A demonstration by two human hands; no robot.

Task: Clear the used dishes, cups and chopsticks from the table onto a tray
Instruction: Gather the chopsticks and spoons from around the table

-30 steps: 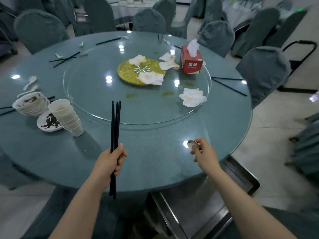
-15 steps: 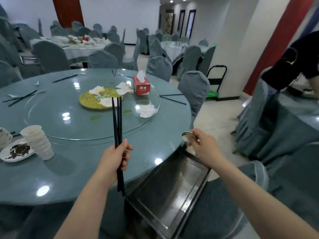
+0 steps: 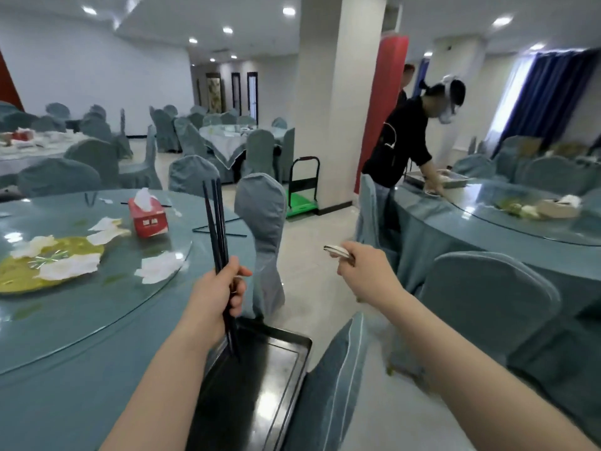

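The left hand is curled round a bundle of black chopsticks, thumb across the front, holding them nearly upright; they are long, thin and glossy, their upper ends fanned slightly apart above the fist and their lower ends reaching down over the near edge of the tray. That tray is a dark metal rectangle with a raised rim and a reflective floor, sitting low just beside the round table (what it rests on is hidden). The right hand is out over the aisle, apart from the table, its fingers pinching a small pale spoon whose bowl points left. On the table's glass turntable lie a yellow-stained plate with crumpled white napkins on and near it, and a red tissue box stands behind. More black chopsticks lie loose on the far rim of the table, near a covered chair.
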